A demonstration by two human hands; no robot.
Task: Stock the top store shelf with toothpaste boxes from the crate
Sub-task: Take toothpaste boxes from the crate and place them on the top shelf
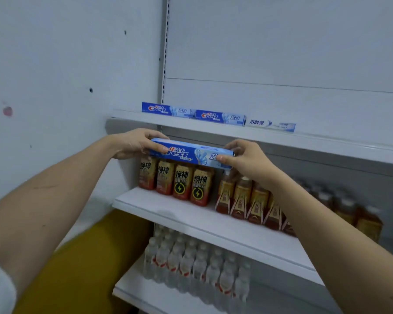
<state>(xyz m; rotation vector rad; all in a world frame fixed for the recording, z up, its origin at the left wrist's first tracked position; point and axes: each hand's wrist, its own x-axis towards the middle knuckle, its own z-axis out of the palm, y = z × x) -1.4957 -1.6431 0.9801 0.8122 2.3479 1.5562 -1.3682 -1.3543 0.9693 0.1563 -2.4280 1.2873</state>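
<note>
Both hands carried one toothpaste box level, just below the top shelf.

The left hand [134, 143] curled round one end of the blue toothpaste box [192, 155] and the right hand [241, 158] pinched the other end between thumb and fingers, probably so the long carton stayed flat and square to the shelf edge (the crate was out of view). It hung in front of the bottled drinks [179, 181], not yet on the top shelf [327, 141], where two matching blue boxes [193, 113] and a white box [270, 125] lay end to end, well back from the front lip. That front strip looked like the likely landing place.
</note>
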